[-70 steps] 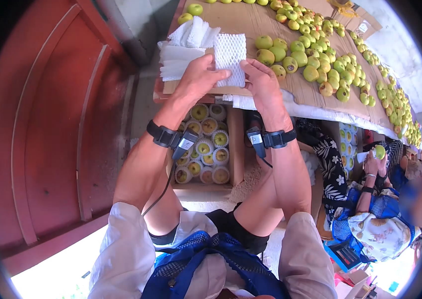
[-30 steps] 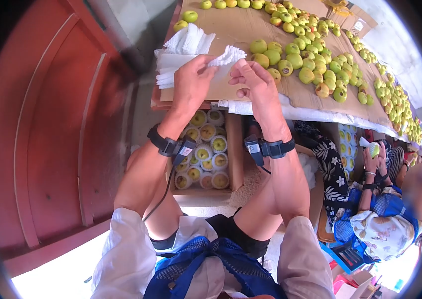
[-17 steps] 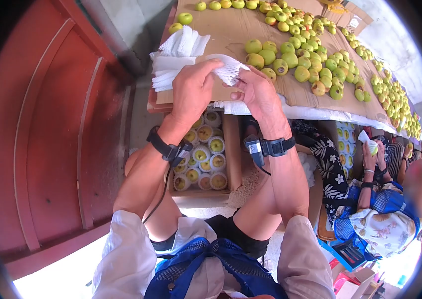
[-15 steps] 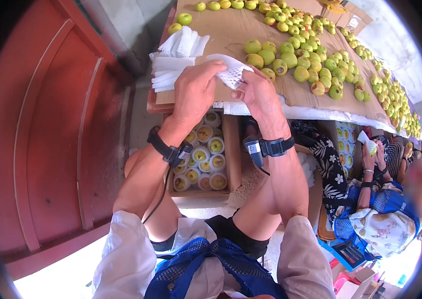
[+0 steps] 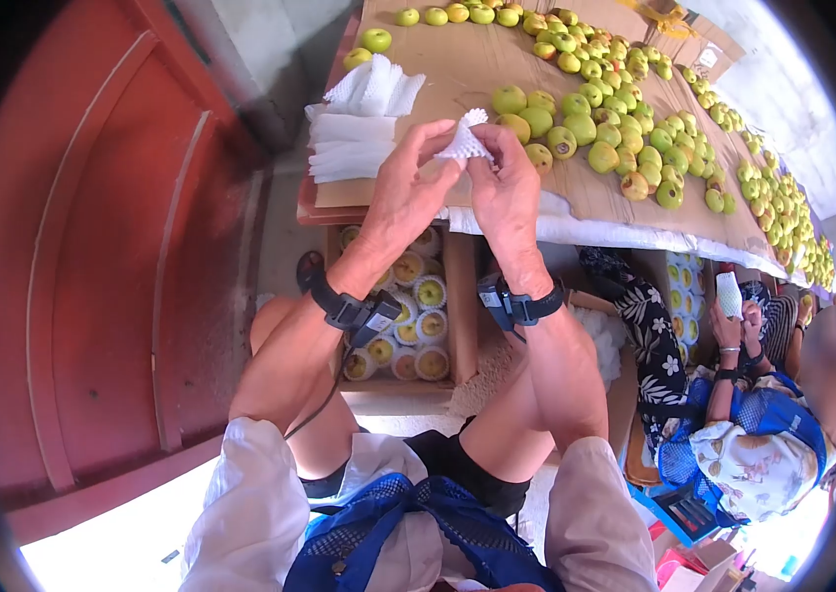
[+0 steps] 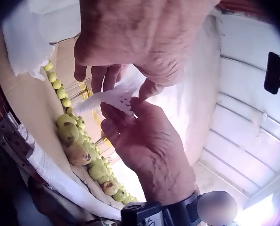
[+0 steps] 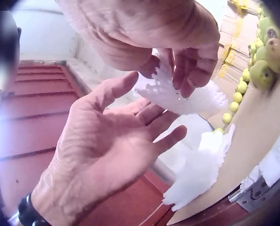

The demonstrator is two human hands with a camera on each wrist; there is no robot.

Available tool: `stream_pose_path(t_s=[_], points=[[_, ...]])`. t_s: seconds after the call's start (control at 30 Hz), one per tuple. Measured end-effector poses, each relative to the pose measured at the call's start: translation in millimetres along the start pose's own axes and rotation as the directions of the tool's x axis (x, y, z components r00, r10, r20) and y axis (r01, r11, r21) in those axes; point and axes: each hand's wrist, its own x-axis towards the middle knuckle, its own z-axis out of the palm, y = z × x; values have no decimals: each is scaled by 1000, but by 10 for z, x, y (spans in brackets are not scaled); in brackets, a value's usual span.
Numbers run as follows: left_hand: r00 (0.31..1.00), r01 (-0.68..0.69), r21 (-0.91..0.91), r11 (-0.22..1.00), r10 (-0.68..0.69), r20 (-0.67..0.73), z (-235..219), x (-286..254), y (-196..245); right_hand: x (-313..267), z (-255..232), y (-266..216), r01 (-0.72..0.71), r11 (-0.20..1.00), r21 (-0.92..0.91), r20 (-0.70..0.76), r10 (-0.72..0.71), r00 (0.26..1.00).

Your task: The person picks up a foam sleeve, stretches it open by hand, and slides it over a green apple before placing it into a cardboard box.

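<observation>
A white foam fruit net (image 5: 467, 140) is between my two hands over the near edge of the table. My right hand (image 5: 507, 192) pinches its edge between thumb and fingers, clearest in the left wrist view. My left hand (image 7: 102, 146) has its palm turned up and its fingers stretched out against the underside of the net, thumb beside the rim. The net's mouth is partly spread, and nothing shows inside it. Just left of the hands lies a stack of flat foam nets (image 5: 351, 148).
Green apples (image 5: 581, 128) lie spread over the cardboard-covered table (image 5: 457, 74). Below the table edge stands a carton (image 5: 462, 326) of net-wrapped apples. A red door (image 5: 92, 247) rises at left. Another person (image 5: 763, 444) sits at right, holding a white net.
The net hung flat between both hands, then was tipped and bent; now it stands bunched into a peak. The hands have drawn closer together, and the left has turned palm up.
</observation>
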Motion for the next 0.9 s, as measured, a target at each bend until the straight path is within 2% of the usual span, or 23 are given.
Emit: stream_pose_path(t_s=[0.13,0.23,0.27,0.33,0.43,0.53,0.63,0.73,0.9], points=[[997,0,-60,998,-4,-76,-49,43,-86,-59,7,-146,21,992,-126,45,-15,999],[991,69,-179,981,-88,-101,-96,49,-84,-56,94,-57,-51,984,170,31,46,998],[983,123,-260,958,-153,-99,-101,52,-76,-60,76,-35,-119,966,230,62,107,992],[956,224,-415,882,-281,-80,-119,62,-82,-36,16,-138,-257,905,340,136,223,965],[944,293,-506,811,-331,17,-166,83,-119,-13,-39,-153,-408,820,401,199,356,913],[921,350,-588,729,-384,73,-182,111,-118,-9,-66,-119,-488,695,528,278,401,873],[894,400,-623,672,-437,103,-200,113,-51,5,-98,-137,-587,575,570,340,485,806],[891,395,-676,623,-439,116,-213,128,-130,9,-135,-148,-638,475,605,404,508,761],[877,413,-750,517,-448,174,-233,140,-212,30,-176,-91,-660,386,645,471,481,740]])
